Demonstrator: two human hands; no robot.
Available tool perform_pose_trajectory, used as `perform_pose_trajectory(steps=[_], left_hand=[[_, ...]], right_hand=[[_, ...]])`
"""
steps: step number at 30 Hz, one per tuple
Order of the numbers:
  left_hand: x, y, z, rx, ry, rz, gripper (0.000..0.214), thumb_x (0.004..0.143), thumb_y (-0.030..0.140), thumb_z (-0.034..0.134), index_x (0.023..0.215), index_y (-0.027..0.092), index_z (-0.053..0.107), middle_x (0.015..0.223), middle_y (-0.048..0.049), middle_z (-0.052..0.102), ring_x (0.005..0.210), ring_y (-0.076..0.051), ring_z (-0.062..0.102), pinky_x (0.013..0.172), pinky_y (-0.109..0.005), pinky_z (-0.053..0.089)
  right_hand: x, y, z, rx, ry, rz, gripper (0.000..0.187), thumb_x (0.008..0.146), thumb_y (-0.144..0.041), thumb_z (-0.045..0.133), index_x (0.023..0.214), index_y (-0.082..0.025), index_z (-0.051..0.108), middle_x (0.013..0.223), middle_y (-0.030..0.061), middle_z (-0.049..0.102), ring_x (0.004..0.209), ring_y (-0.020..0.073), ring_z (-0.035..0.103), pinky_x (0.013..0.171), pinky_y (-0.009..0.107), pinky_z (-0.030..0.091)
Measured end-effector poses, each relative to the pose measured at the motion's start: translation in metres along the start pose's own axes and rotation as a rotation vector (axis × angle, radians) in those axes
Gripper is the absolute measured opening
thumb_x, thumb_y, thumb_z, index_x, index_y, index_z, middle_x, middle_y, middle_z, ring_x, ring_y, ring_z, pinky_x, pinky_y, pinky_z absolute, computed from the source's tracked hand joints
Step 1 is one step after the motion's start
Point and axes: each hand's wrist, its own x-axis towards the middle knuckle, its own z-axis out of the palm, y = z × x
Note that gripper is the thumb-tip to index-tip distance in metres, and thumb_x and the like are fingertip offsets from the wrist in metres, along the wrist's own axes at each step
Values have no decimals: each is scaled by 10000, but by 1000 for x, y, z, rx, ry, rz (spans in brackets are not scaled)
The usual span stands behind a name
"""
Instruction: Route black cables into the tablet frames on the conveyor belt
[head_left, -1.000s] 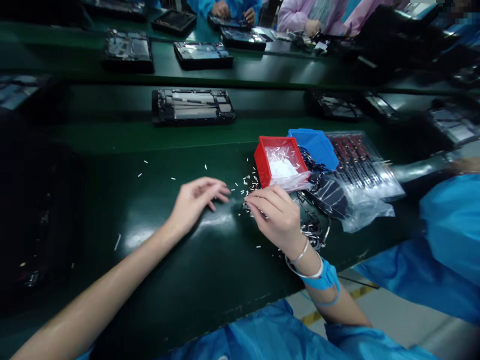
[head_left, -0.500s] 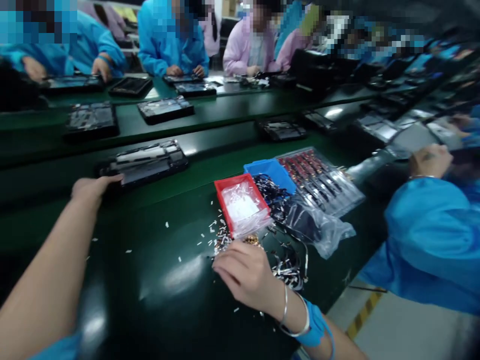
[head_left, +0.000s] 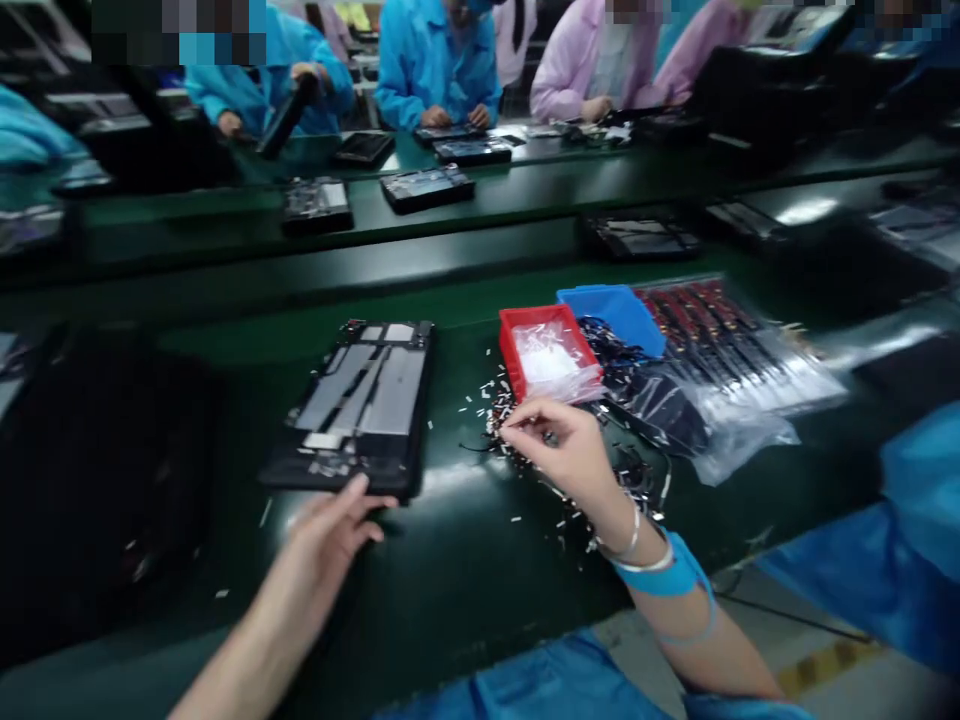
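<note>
An opened tablet (head_left: 364, 400) with its batteries and cables exposed lies on the green bench in front of me. My left hand (head_left: 330, 530) grips its near edge, thumb on top and fingers around the rim. To the right, my right hand (head_left: 566, 450) is closed in a pinch over small loose parts (head_left: 495, 410) beside the red bin (head_left: 512, 365). Whatever its fingertips may hold is too small to make out. White pieces and clear plastic (head_left: 555, 350) fill that bin. Behind it stands a blue bin (head_left: 626, 318) with black flex cables.
Red and black strips lie in a clear tray (head_left: 720, 340), with a plastic bag (head_left: 742, 435) nearer me. Large dark items (head_left: 97, 480) occupy the left. More opened tablets (head_left: 641, 238) rest along the raised line, and co-workers in blue and pink sit opposite.
My left hand has brought the tablet from the far side of the bench nearer to me and turned it. My right hand stays pinched by the red bin. The view has swung left.
</note>
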Motion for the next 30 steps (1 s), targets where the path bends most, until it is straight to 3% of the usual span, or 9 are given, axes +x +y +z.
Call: perform_pose_trajectory(steps=[4, 7, 10, 12, 15, 17, 19, 21, 30], left_hand=[[-62, -64, -2, -334, -254, -323, 251, 696, 356, 769, 856, 174, 705, 1117, -131, 700, 1151, -291, 610, 707, -292, 568], [-85, -90, -7, -421, -663, -489, 448, 682, 349, 791, 1099, 221, 690, 1235, -135, 650, 1195, -303, 583, 747, -306, 560], [-88, -87, -23, -189, -970, -238, 342, 787, 404, 694, 1072, 216, 714, 1067, -131, 722, 984, -266, 694, 729, -299, 552], [-81, -72, -41, 100, -834, 159, 208, 879, 338, 578, 964, 225, 731, 911, -93, 744, 826, -208, 710, 714, -292, 549], [-60, -48, -67, 544, -304, 776, 193, 877, 161, 535, 983, 228, 682, 917, -73, 725, 850, -199, 682, 774, -313, 547], [-43, -41, -80, 826, -23, 1049, 239, 849, 111, 556, 1058, 183, 646, 1026, -109, 705, 932, -233, 667, 811, -349, 548], [-28, -40, -86, 1062, 84, 1156, 263, 855, 128, 558, 1110, 126, 622, 1097, -153, 679, 971, -271, 657, 773, -369, 561], [-19, -43, -88, 1206, 63, 1165, 302, 883, 171, 526, 1167, 99, 597, 1150, -180, 654, 1003, -299, 649, 728, -381, 573], [-15, -49, -90, 1388, 62, 1218, 417, 863, 47, 445, 1253, 139, 562, 1228, -186, 626, 1041, -306, 646, 727, -397, 564]], right_hand=[[0, -10, 22, 230, -210, 225, 126, 719, -270, 709, 673, -186, 627, 664, 3, 657, 606, 116, 593, 523, 239, 467], [-2, -23, 51, 250, -434, 354, 161, 720, -284, 714, 648, -180, 614, 635, -4, 635, 572, 105, 565, 519, 245, 449], [0, -32, 83, 208, -545, 401, 135, 716, -252, 702, 643, -173, 620, 578, -30, 590, 524, 81, 506, 495, 230, 401], [3, -33, 100, 181, -555, 405, 118, 711, -237, 694, 642, -171, 625, 574, -32, 588, 520, 77, 494, 493, 227, 392], [11, -29, 119, 140, -525, 408, 98, 706, -217, 683, 640, -168, 629, 623, -7, 636, 566, 93, 545, 539, 244, 436], [17, -26, 127, 90, -507, 413, 88, 702, -194, 677, 633, -166, 633, 639, 4, 654, 594, 102, 574, 575, 253, 459], [22, -24, 131, 17, -513, 415, 79, 704, -177, 670, 632, -163, 640, 638, 9, 660, 604, 106, 586, 588, 256, 465], [25, -23, 134, -53, -522, 401, 72, 709, -169, 660, 638, -163, 649, 638, 12, 662, 605, 109, 589, 580, 256, 460], [29, -26, 137, -158, -531, 392, 77, 713, -129, 650, 643, -160, 658, 616, -4, 647, 573, 93, 556, 556, 249, 423]])
